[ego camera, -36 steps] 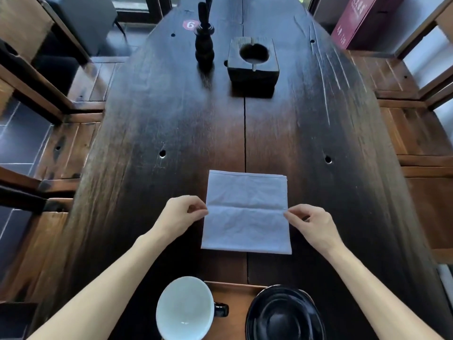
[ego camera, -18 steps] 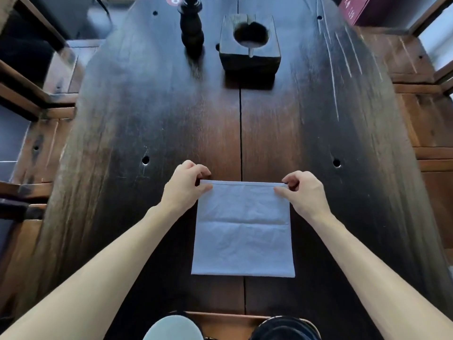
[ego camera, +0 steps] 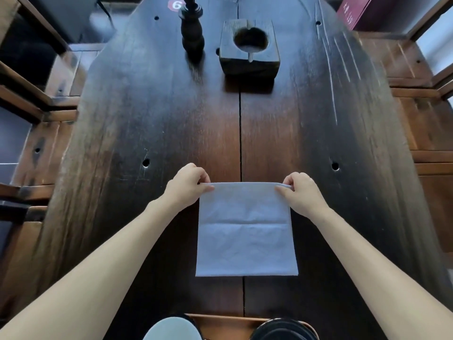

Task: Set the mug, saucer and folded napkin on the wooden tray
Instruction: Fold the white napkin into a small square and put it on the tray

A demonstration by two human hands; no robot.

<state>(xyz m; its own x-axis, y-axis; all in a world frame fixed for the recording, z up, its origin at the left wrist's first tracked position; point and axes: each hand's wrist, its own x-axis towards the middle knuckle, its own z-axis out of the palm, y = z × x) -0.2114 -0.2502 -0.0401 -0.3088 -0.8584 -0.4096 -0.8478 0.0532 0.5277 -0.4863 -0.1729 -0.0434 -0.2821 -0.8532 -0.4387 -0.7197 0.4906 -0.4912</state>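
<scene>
A pale blue napkin (ego camera: 246, 239) lies flat on the dark wooden table, creased across its middle. My left hand (ego camera: 187, 186) pinches its far left corner and my right hand (ego camera: 300, 191) pinches its far right corner; the far edge is raised slightly off the table. At the bottom edge of the head view I see part of a wooden tray (ego camera: 220, 323). The white mug (ego camera: 170, 330) shows at its left and the black saucer (ego camera: 282, 331) at its right, both cut off by the frame.
A dark wooden block with a round hole (ego camera: 249, 45) and a turned black post (ego camera: 192, 33) stand at the far end of the table (ego camera: 147, 106). Wooden benches flank both sides. A maroon box (ego camera: 355, 11) sits far right.
Both hands slid from the napkin's side edges up to its far corners and closed on them. The view tilted forward, so mug, saucer and tray dropped to the frame's bottom.
</scene>
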